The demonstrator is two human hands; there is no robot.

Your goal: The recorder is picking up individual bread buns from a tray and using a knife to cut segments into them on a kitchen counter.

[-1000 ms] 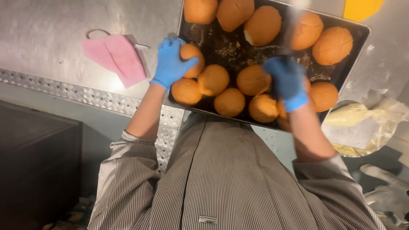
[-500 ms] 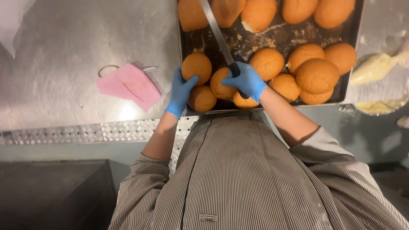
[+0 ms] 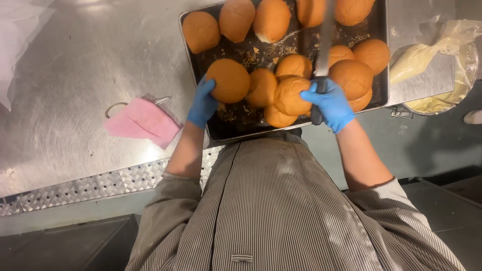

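Note:
A dark baking tray (image 3: pixel 241 123) at the near edge of a steel counter holds several golden-brown buns. My left hand (image 3: pixel 202 104), in a blue glove, grips one round bun (image 3: pixel 228 80) at the tray's near left. My right hand (image 3: pixel 329 104), also blue-gloved, is closed around the black handle of a long knife (image 3: pixel 324 37) whose blade points away over the tray. Just left of that hand sits another bun (image 3: pixel 291 95), touching it. My striped shirt fills the lower part of the view.
A pink face mask (image 3: pixel 143 122) lies on the steel counter (image 3: pixel 75 75) left of the tray. A clear piping bag of pale cream (image 3: pixel 427 55) rests in a container at the right. White paper (image 3: pixel 20 25) shows at the top left corner.
The view has shifted, so the tray sits more to the right. My left hand has closed on a bun at the tray's near left. The knife now points straighter away.

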